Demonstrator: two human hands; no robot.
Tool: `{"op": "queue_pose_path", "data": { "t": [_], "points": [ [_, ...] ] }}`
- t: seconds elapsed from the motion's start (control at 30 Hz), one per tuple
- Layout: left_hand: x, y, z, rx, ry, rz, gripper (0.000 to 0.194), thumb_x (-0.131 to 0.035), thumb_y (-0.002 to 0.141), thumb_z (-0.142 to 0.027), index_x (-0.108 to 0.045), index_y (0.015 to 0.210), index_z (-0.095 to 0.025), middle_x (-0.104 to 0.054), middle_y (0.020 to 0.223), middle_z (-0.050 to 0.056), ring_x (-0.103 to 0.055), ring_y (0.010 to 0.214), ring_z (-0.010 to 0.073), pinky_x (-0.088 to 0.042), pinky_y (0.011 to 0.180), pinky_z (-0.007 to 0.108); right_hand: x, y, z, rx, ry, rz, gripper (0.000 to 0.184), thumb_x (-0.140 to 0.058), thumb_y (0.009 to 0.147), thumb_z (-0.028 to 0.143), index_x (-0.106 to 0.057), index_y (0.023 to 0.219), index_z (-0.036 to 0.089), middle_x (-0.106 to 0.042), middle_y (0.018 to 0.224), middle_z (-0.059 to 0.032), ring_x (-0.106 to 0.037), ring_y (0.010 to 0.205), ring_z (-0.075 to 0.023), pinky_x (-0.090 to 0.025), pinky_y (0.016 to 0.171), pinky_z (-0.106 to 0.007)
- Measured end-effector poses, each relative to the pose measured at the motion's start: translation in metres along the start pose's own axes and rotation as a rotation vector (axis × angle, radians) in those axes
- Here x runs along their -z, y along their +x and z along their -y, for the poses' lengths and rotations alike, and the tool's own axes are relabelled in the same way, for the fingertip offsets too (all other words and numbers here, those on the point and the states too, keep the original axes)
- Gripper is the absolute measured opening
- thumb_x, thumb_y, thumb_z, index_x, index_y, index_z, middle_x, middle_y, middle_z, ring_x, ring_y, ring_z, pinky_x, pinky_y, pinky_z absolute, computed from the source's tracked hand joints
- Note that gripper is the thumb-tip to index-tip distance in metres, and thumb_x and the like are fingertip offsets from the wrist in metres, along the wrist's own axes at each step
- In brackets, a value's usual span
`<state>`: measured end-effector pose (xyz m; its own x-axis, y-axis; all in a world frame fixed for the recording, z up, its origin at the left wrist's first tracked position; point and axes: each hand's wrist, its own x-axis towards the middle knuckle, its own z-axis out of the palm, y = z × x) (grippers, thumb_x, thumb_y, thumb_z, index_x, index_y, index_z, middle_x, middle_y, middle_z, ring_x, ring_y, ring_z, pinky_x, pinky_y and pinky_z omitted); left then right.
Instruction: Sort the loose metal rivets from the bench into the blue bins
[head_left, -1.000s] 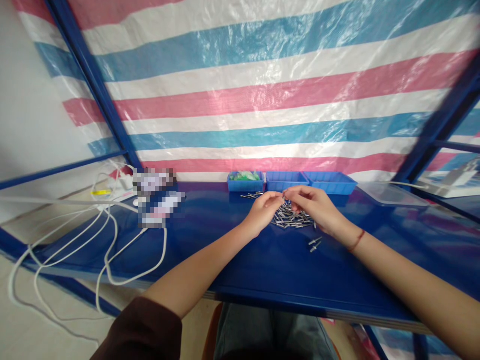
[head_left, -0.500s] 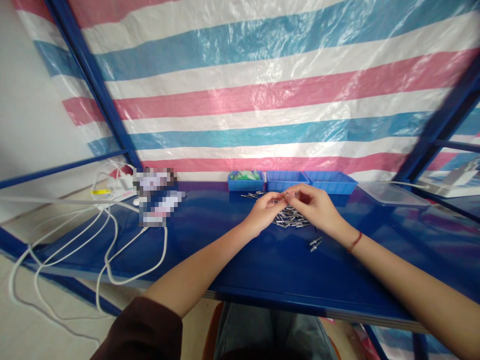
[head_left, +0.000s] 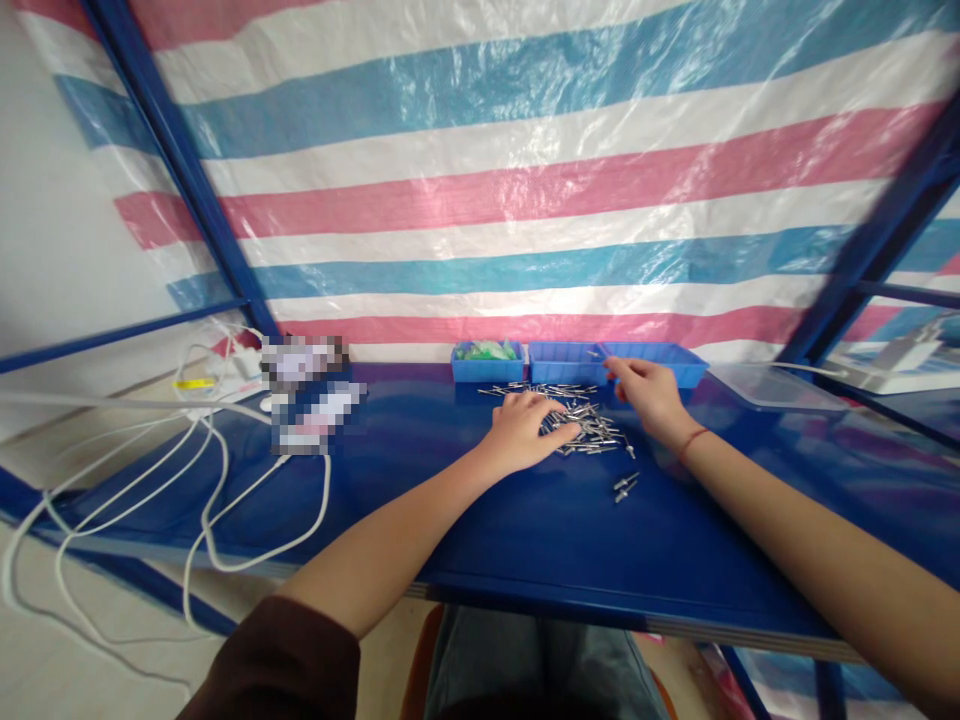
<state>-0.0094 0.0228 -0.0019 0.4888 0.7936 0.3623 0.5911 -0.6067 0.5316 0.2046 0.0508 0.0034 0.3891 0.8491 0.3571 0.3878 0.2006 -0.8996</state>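
"Where are the rivets?"

"Most of the rivets (head_left: 589, 432) lie in a loose pile on the blue surface (head_left: 525, 545), with more strewn along its far side. Two loose rivets (head_left: 625, 487) sit apart, nearer the person."

"And the left hand?"

"The left hand (head_left: 521, 432) is at the pile's left edge, its grip open, thumb and fingers spread. I can't tell whether it has a rivet under it."

"What about the right hand?"

"The right hand (head_left: 651, 395) is raised by the bins, its grip pinched closed on a small piece (head_left: 593, 353). That looks like a rivet, though it's blurred. It shows against the middle bin (head_left: 562, 374)."

"Any other bins?"

"The left bin (head_left: 488, 371) holds a green and clear bag (head_left: 486, 350). The right bin (head_left: 686, 373) is partly behind the right hand."

"And at the sides?"

"White cables (head_left: 327, 500) on the left, a clear tray (head_left: 776, 388) on the right."
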Motion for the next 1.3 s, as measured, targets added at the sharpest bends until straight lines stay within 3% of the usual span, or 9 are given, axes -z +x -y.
{"op": "queue_pose_path", "data": {
  "t": [0.07, 0.17, 0.33, 0.53, 0.8, 0.9, 1.03, 1.2, 1.3],
  "points": [
    [0.002, -0.005, -0.004, -0.067, 0.109, 0.115, 0.040, -0.055, 0.078, -0.058, -0.064, 0.106, -0.031, -0.057, 0.118, 0.004, -0.040, 0.119, 0.0293, -0.033, 0.097, 0.051, 0.017, 0.018, -0.017, 0.020, -0.185, -0.148, 0.031, -0.055, 0.075, 0.046, -0.062, 0.065, 0.018, -0.055, 0.052, -0.0026, -0.049, 0.048, -0.0167, -0.037, 0.051, -0.031],
    [0.002, -0.008, -0.008, -0.127, 0.182, 0.212, 0.037, -0.057, 0.078, -0.055, -0.064, 0.106, -0.031, -0.056, 0.121, 0.003, -0.040, 0.119, 0.0294, -0.034, 0.094, 0.050, 0.036, 0.034, -0.035, 0.013, -0.341, -0.268, 0.028, -0.053, 0.077, 0.044, -0.063, 0.067, 0.020, -0.061, 0.059, -0.0070, -0.055, 0.059, -0.0222, -0.039, 0.059, -0.035],
    [-0.002, -0.006, -0.006, -0.182, 0.221, 0.173, 0.025, -0.055, 0.083, -0.046, -0.067, 0.096, -0.027, -0.059, 0.114, 0.002, -0.044, 0.113, 0.0250, -0.037, 0.090, 0.042, 0.037, 0.035, -0.040, 0.076, -0.473, -0.275, 0.029, -0.052, 0.080, 0.045, -0.065, 0.076, 0.019, -0.064, 0.071, -0.0109, -0.057, 0.070, -0.0244, -0.037, 0.065, -0.035],
    [-0.001, -0.005, -0.006, -0.225, 0.269, 0.119, 0.020, -0.055, 0.085, -0.039, -0.067, 0.084, -0.022, -0.063, 0.106, 0.002, -0.049, 0.107, 0.0223, -0.038, 0.087, 0.037, 0.027, 0.026, -0.025, 0.121, -0.443, -0.266, 0.042, -0.043, 0.086, 0.048, -0.063, 0.102, 0.014, -0.066, 0.081, -0.0125, -0.060, 0.078, -0.0243, -0.040, 0.072, -0.034],
    [0.000, -0.004, -0.006, -0.153, 0.247, 0.049, 0.022, -0.052, 0.087, -0.038, -0.069, 0.086, -0.024, -0.065, 0.101, 0.001, -0.054, 0.097, 0.0210, -0.041, 0.086, 0.037, 0.006, -0.009, 0.014, 0.311, -0.338, 0.016, 0.039, -0.044, 0.085, 0.048, -0.065, 0.089, 0.015, -0.067, 0.075, -0.0074, -0.058, 0.063, -0.0179, -0.043, 0.062, -0.030],
    [0.002, -0.003, -0.007, -0.087, 0.243, -0.009, 0.023, -0.051, 0.087, -0.037, -0.069, 0.088, -0.024, -0.067, 0.097, 0.003, -0.056, 0.095, 0.0211, -0.042, 0.086, 0.037, 0.000, -0.022, 0.025, 0.376, -0.318, 0.209, 0.035, -0.046, 0.085, 0.044, -0.066, 0.084, 0.016, -0.067, 0.075, -0.0062, -0.057, 0.060, -0.0166, -0.043, 0.058, -0.029],
    [0.005, 0.002, -0.001, -0.008, 0.132, -0.117, 0.022, -0.049, 0.088, -0.032, -0.068, 0.085, -0.021, -0.069, 0.091, 0.003, -0.059, 0.089, 0.0190, -0.044, 0.084, 0.033, -0.005, -0.033, 0.030, 0.425, -0.241, 0.471, 0.035, -0.049, 0.085, 0.044, -0.065, 0.099, 0.017, -0.069, 0.084, -0.0048, -0.056, 0.058, -0.0145, -0.045, 0.056, -0.028],
    [0.005, 0.008, 0.005, -0.016, -0.083, -0.264, 0.016, -0.050, 0.086, -0.028, -0.063, 0.084, -0.019, -0.068, 0.084, 0.002, -0.061, 0.082, 0.0156, -0.046, 0.078, 0.027, -0.012, -0.038, 0.027, 0.539, -0.278, 0.572, 0.033, -0.048, 0.086, 0.044, -0.067, 0.091, 0.018, -0.069, 0.091, -0.0069, -0.059, 0.070, -0.0171, -0.045, 0.063, -0.029],
    [0.005, 0.007, 0.002, -0.007, -0.178, -0.293, 0.014, -0.052, 0.085, -0.028, -0.062, 0.083, -0.018, -0.068, 0.083, 0.002, -0.062, 0.079, 0.0146, -0.046, 0.078, 0.026, -0.014, -0.039, 0.026, 0.563, -0.291, 0.608, 0.034, -0.045, 0.088, 0.044, -0.068, 0.085, 0.019, -0.068, 0.085, -0.0056, -0.058, 0.070, -0.0168, -0.043, 0.063, -0.028]
  ]
}}
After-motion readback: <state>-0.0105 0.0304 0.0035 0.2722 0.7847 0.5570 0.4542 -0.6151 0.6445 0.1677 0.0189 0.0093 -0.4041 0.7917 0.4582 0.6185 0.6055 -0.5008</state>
